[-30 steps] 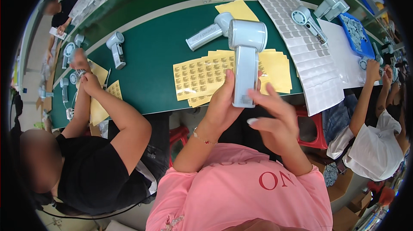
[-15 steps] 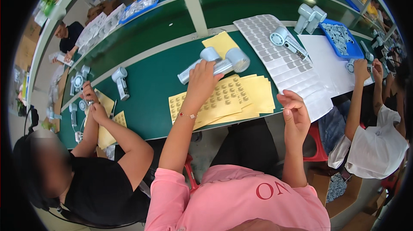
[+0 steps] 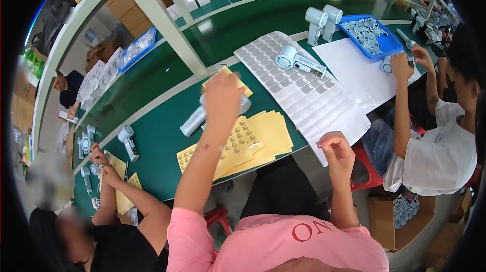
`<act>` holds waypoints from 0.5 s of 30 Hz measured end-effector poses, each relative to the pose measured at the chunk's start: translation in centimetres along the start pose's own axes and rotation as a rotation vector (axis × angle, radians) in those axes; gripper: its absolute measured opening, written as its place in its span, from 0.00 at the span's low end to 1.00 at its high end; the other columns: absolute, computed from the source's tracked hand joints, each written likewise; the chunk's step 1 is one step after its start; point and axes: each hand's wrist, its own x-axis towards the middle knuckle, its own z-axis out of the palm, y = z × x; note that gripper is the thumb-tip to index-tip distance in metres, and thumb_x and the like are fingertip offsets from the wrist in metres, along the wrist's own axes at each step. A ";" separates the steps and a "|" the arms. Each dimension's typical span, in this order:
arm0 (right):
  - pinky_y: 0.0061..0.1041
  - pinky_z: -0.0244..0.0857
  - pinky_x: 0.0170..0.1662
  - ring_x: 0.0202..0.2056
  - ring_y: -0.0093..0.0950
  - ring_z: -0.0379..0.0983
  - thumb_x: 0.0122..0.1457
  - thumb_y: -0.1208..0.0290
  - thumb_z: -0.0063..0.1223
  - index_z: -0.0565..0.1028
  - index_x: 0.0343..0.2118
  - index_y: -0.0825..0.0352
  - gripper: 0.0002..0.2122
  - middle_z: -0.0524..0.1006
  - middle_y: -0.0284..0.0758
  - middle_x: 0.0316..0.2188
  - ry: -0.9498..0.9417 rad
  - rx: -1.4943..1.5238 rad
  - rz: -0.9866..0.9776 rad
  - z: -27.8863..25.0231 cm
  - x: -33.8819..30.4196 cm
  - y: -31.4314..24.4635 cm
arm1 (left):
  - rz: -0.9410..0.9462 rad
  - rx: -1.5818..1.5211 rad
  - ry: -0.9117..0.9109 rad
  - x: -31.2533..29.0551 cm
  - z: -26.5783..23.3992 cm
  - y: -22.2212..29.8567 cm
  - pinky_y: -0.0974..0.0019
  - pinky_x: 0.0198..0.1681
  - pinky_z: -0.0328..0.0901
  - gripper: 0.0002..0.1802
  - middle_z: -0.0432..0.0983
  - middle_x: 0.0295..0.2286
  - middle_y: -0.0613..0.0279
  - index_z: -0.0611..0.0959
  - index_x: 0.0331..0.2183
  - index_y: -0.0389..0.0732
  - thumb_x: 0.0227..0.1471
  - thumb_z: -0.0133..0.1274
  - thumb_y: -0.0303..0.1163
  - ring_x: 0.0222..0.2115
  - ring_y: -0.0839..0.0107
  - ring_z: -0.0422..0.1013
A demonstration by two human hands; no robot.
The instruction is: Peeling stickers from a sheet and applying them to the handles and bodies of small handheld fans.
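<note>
My left hand (image 3: 223,97), blurred by motion, is over two pale blue handheld fans lying on the green bench. It covers much of them; one fan's handle (image 3: 193,121) sticks out at its left, and a round fan head (image 3: 245,104) shows at its right. Whether it grips a fan cannot be seen. Yellow sheets of small dark stickers (image 3: 273,132) lie fanned out under my left forearm. My right hand (image 3: 338,155) is raised off the bench's front edge, thumb and forefinger pinched around something tiny that I cannot make out.
A large sheet of grey labels (image 3: 263,64) carries another handheld fan (image 3: 301,62). Behind it, two fans (image 3: 315,23) stand upright beside a blue tray (image 3: 394,42) of small parts. Co-workers sit close on both sides. A frame post (image 3: 169,34) rises beyond the bench.
The view has swung, so the bench things sit farther left. My left hand has changed pose over the fans and is blurred now. My right hand keeps its pinch.
</note>
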 end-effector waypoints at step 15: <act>0.31 0.63 0.46 0.33 0.26 0.69 0.55 0.80 0.48 0.69 0.29 0.70 0.01 0.70 0.35 0.29 0.376 0.102 -0.118 -1.8 2.5 0.2 | 0.507 -0.403 -0.088 7.7 7.4 7.6 0.49 0.60 0.41 0.27 0.72 0.39 0.64 0.74 0.41 0.46 0.34 0.61 0.27 0.46 0.66 0.65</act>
